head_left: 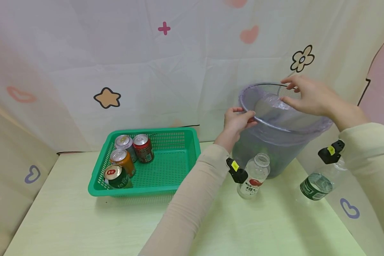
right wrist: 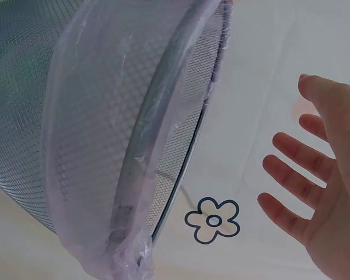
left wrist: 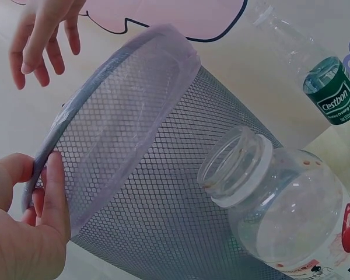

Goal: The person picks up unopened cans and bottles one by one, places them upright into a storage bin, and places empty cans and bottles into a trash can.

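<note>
The bin stands on the bench behind a bottle, its liner folded over the rim, which the left hand's grip pinches, probably to steady both, while the right hand's grip, released and empty, hangs near the far side, presumably free to work the liner.

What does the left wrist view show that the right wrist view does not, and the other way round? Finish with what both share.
Only the left wrist view clearly shows the left hand gripping the bin, plus the jar and bottle.

Only the right wrist view shows the flower on the backdrop.

Both share the bin, its liner and the right hand.
</note>
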### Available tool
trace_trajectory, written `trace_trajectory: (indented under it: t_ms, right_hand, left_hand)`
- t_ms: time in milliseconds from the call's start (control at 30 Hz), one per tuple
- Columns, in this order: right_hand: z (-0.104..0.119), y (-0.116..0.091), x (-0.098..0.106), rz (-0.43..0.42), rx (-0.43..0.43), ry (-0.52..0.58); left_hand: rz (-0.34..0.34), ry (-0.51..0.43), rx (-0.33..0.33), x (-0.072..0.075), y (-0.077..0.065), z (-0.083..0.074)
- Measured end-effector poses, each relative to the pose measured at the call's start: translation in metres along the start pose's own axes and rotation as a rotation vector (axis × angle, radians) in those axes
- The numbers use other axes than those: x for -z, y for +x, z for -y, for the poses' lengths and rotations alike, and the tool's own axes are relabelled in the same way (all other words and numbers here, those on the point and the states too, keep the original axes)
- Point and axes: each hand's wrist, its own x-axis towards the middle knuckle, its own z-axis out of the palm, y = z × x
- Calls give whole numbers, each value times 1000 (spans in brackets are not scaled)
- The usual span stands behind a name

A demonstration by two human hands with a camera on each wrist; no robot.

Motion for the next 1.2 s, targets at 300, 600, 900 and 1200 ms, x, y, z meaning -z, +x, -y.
trace_trajectory:
  t_ms: [300, 600, 900, 1200]
  right_hand:
    - [-1, -6, 0, -73, 24, -54]
    - [-6, -13, -4, -110, 25, -84]
    - [-6, -22, -6, -133, 11, -83]
    - [-5, -29, -10, -162, 28, -83]
  left_hand:
    - [-6, 13, 3, -2, 1, 0]
    - [-18, 10, 6, -3, 1, 0]
    - [-24, 14, 9, -5, 2, 1]
    - [-21, 18, 9, -4, 2, 2]
